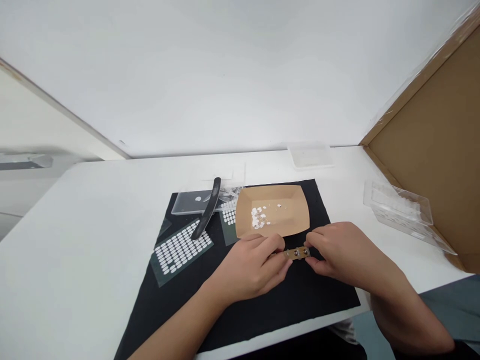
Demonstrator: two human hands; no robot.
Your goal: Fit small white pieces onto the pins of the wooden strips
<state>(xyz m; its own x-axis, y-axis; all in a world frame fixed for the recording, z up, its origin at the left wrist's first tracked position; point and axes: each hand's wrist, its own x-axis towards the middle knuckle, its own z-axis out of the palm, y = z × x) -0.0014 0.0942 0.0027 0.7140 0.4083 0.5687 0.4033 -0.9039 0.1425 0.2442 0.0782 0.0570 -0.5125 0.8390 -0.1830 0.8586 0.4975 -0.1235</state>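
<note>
Between my two hands is a short brass-coloured strip [297,253] with small dark round parts along it. The fingers of my left hand [257,265] are closed on its left end and hide that end. My right hand [335,250] pinches the right end between thumb and fingers. The strip is held low over a black mat [300,310]. Just behind it stands a brown cardboard tray [243,212], in which small white pieces [258,217] lie mostly to the left.
To the left lie a sheet of white oval stickers [182,250] and a curved black handle-like bar [207,210]. Behind is a flat clear case [183,204]. Clear plastic boxes stand at the back [310,156] and right [401,207], near a cardboard panel [431,120].
</note>
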